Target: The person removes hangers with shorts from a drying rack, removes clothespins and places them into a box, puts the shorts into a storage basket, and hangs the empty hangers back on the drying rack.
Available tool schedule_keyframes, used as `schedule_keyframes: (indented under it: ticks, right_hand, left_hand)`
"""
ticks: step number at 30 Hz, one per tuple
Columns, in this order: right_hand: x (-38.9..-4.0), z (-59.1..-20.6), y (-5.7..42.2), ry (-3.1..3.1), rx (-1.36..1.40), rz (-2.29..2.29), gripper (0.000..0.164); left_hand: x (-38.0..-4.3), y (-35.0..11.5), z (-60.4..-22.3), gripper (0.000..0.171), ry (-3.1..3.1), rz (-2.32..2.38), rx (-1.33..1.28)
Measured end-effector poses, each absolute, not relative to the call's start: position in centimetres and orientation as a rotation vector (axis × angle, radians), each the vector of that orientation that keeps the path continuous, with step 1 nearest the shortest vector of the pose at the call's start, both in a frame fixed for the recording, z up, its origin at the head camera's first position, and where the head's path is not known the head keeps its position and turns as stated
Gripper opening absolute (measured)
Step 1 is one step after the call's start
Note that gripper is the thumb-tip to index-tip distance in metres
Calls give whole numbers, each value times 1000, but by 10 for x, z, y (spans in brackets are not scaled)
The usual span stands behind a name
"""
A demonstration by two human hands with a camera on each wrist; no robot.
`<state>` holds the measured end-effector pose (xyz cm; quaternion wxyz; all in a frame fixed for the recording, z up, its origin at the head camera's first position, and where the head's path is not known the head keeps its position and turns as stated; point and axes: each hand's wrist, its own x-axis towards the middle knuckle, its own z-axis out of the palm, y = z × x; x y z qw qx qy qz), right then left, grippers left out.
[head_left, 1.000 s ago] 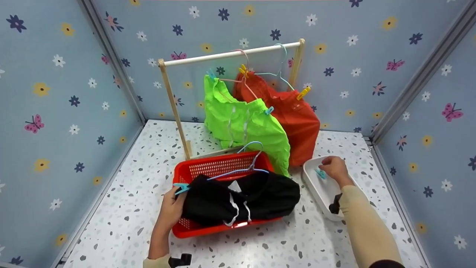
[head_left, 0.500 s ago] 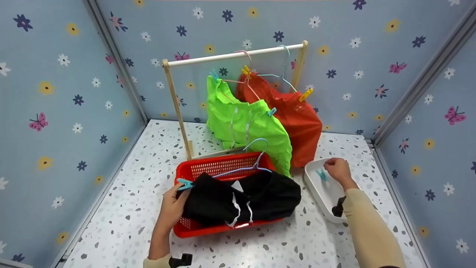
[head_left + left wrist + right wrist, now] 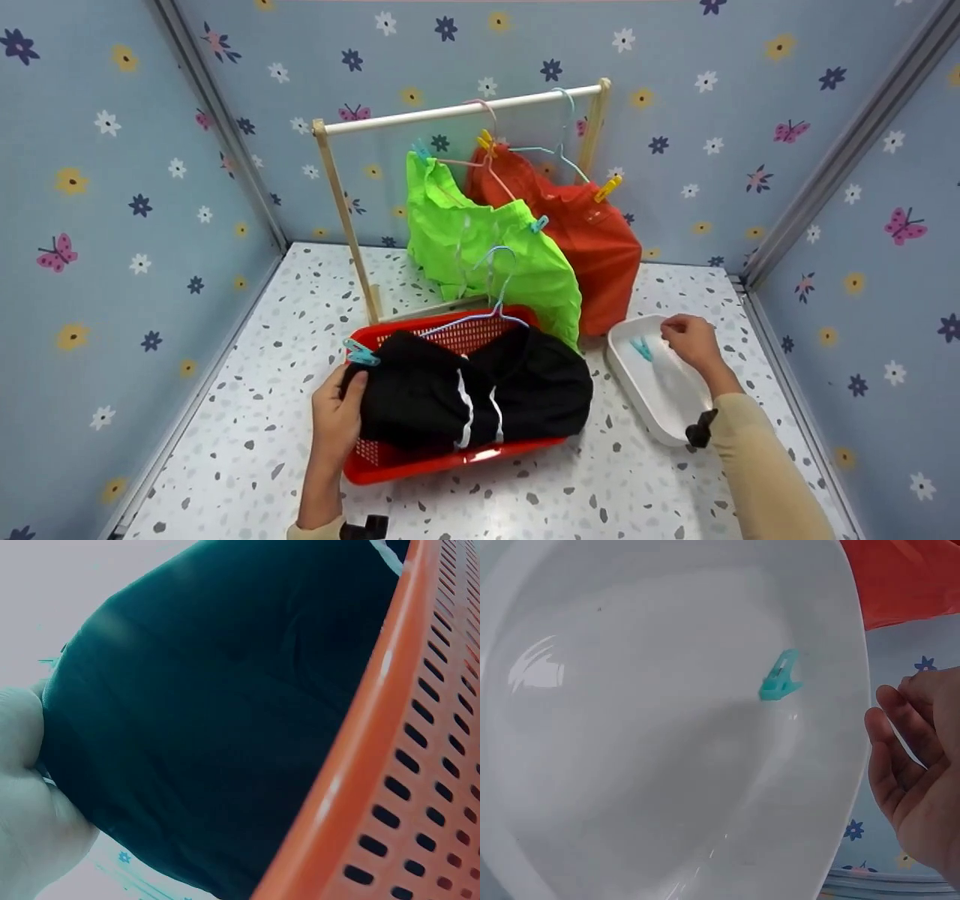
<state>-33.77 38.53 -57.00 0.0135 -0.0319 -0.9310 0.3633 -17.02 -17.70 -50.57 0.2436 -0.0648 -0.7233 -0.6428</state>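
My left hand (image 3: 336,409) grips the left waistband corner of black shorts (image 3: 420,390) with white drawstrings. A light-blue clothespin (image 3: 361,352) is clipped to that corner, just above the thumb. A pale blue hanger (image 3: 498,311) sits in the waistband with its hook upward. The shorts lie over a red basket (image 3: 450,466), whose perforated wall also shows in the left wrist view. My right hand (image 3: 691,343), fingers loosely bent and holding nothing visible, is over the far end of a white tray (image 3: 660,420). Inside the tray lies one turquoise clothespin (image 3: 780,676), apart from the fingers.
Behind the basket stands a rack with a white rail (image 3: 420,115). Bright green shorts (image 3: 495,247) hang there on a pink hanger with blue clothespins, and red shorts (image 3: 600,247) hang with yellow clothespins. Patterned walls (image 3: 862,150) enclose the speckled table (image 3: 225,450) on three sides.
My left hand has raised the shorts' waistband slightly, and the hanger's hook has moved up in front of the green shorts. My right hand has drawn rightward, away from the clothespin in the tray.
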Motion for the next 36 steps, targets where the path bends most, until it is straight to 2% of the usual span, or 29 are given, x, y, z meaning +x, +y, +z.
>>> schedule_keyframes:
  ticks: [7,29,36]
  right_hand:
    - [-324,-548,369,-2764,-51,1203,25]
    - [-273,-514,286,-2441,348,1276,5]
    - [-265,-492,263,-2267,534,1226,10]
  left_hand:
    - [-172,-169,-496,11,-1941,-1725,-196]
    - [-159,-154,-482,8,-1973,-1654,-229]
    - [-166,-143,-477,7,-1944,-1651,-310]
